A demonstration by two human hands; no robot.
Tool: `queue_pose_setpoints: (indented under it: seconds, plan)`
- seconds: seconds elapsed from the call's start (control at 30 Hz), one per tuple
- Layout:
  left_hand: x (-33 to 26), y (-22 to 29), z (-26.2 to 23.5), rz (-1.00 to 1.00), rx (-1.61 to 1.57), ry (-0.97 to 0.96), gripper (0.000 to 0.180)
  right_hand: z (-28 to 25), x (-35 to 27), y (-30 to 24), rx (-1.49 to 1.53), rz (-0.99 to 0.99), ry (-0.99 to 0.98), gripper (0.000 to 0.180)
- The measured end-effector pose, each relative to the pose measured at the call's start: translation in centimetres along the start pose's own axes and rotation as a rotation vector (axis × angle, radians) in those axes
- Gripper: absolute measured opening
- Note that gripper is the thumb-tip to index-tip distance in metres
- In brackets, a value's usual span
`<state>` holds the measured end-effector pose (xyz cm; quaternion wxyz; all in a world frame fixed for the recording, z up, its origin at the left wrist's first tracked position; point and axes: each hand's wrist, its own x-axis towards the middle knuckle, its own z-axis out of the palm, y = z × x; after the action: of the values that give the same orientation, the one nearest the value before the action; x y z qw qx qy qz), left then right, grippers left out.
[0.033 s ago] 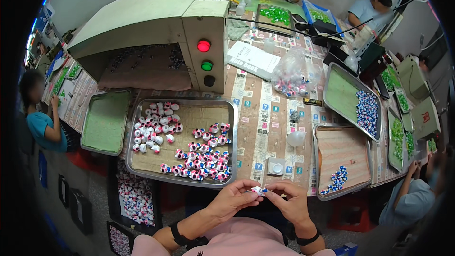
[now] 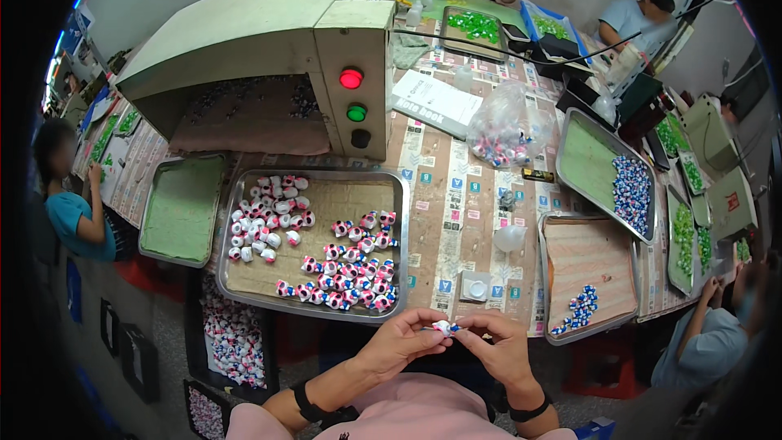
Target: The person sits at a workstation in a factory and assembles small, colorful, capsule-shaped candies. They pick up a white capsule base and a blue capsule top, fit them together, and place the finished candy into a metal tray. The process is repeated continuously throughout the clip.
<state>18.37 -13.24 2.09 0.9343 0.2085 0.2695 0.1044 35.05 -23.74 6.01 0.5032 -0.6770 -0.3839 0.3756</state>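
Both hands up close to my chest, at the near edge of the table. My left hand and right hand meet fingertip to fingertip, pinching one small white piece with a blue bit on it, held between them above my lap. Wrists bent inward, elbows tucked, a dark band on each wrist.

Progress, as I judge it: the metal tray just left of centre holds a plain white cluster far-left and rows of pink-and-blue finished pieces near-right. A good share looks done; the white ones seem left. Right tray holds a small blue pile.
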Motion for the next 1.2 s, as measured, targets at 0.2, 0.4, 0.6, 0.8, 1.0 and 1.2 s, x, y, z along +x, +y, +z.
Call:
queue_pose_setpoints:
  seconds: [0.2, 0.4, 0.6, 0.8, 1.0, 1.2]
  plan:
    - [-0.1, -0.3, 0.1, 0.052, 0.061, 0.036, 0.028, 0.2, 0.0, 0.2, -0.040, -0.017, -0.010, 0.017]
    - [-0.4, -0.2, -0.1, 0.075, 0.100, 0.057, 0.026, 0.8, -0.1, 0.2, -0.082, -0.097, 0.006, 0.017]
    - [-0.9, 1.2, 0.0, 0.165, 0.235, 0.027, 0.031, 1.1, 0.4, -0.3, -0.055, -0.134, -0.025, 0.019]
    - [-0.2, 6.6, -0.7, 0.778, 1.076, 0.453, 0.026, 1.2, 0.8, -1.3, -0.053, -0.201, 0.085, 0.019]
    - [3.4, 13.4, -3.6, 1.058, 1.628, 0.744, 0.023, 0.2, 0.1, 0.5, -0.101, -0.180, 0.067, 0.016]
    - [5.3, 14.2, -5.7, 0.970, 1.745, 0.840, 0.025, 0.2, -0.8, 1.2, -0.087, -0.120, 0.042, 0.014]
